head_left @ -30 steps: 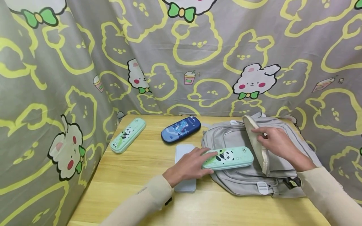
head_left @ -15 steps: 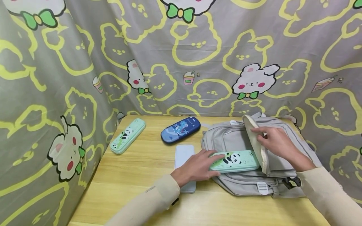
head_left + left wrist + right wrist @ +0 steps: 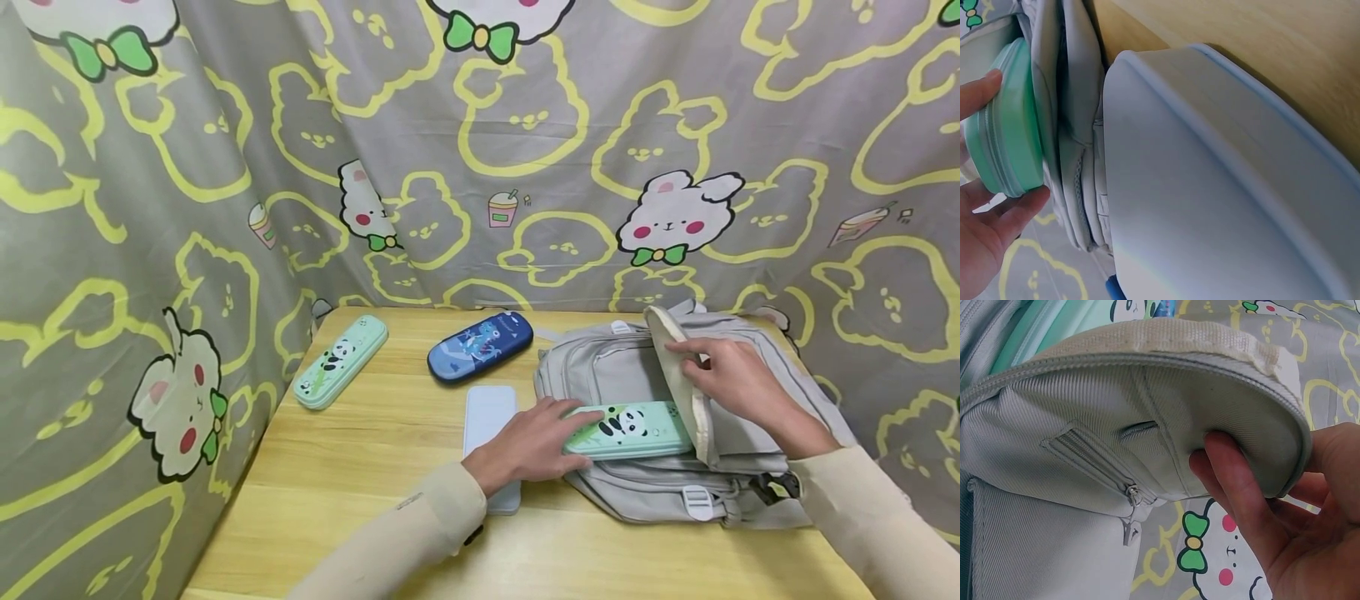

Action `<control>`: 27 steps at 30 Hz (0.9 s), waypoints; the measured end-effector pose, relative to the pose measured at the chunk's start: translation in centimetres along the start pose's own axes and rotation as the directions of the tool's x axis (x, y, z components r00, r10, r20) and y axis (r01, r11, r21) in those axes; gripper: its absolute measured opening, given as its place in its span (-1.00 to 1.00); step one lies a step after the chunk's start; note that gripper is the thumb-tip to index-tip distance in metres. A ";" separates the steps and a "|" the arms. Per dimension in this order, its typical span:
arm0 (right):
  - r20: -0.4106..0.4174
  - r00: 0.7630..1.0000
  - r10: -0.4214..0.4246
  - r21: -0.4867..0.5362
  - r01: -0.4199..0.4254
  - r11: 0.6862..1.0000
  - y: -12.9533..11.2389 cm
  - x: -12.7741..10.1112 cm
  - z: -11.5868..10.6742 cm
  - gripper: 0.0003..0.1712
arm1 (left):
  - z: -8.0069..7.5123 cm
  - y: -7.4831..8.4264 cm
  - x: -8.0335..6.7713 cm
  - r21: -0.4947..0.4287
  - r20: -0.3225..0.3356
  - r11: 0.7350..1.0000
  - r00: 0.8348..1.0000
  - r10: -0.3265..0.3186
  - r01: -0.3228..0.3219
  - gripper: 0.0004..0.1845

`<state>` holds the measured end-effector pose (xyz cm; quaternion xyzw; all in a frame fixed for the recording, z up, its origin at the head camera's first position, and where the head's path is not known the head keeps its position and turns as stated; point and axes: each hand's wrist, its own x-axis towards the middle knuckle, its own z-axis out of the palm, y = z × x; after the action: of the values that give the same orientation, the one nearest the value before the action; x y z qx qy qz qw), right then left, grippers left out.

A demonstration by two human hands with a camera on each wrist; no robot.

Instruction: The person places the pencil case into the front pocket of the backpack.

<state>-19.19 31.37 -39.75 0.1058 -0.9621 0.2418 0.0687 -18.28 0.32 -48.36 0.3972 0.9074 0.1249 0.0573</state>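
My left hand [image 3: 528, 442] grips one end of a mint-green panda pencil case [image 3: 626, 429]. The case lies over the grey backpack [image 3: 630, 375], and its far end is hidden behind the raised flap [image 3: 678, 383]. In the left wrist view, thumb and fingers sit on opposite sides of the zipped pencil case [image 3: 1013, 137]. Pinched by my right hand [image 3: 731, 375], the flap stands up from the bag's front. The right wrist view shows the fingers of the right hand [image 3: 1310, 525] against the flap's lining, near a small zipped pocket [image 3: 1091, 459].
A second mint panda pencil case [image 3: 341, 362] lies at the table's left. Toward the back is a navy dinosaur pencil case [image 3: 480, 346]. A pale blue-white case [image 3: 487, 412] lies partly beneath my left hand. A patterned curtain [image 3: 525, 167] hangs behind the wooden table [image 3: 360, 467].
My left hand has moved right and slightly down with the pencil case, whose far end has slid behind the flap. The right hand has held the flap in place.
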 end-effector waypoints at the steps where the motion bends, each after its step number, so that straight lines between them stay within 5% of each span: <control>1: -0.002 1.000 -0.001 0.000 0.001 1.000 0.0 0.0 0.0 -0.58 | 0.0 0.0 0.1 0.000 0.001 1.000 1.000 -0.002 0.002 -0.21; 27: -0.015 1.000 -0.013 0.001 0.013 1.000 -0.1 -0.1 -0.1 -0.57 | 0.8 0.9 1.8 -0.022 0.006 1.000 1.000 -0.014 0.015 -0.23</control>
<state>-19.01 31.38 -39.61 0.1103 -0.9606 0.2428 0.0776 -18.70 2.32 -48.88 0.3903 0.9087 0.1332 0.0652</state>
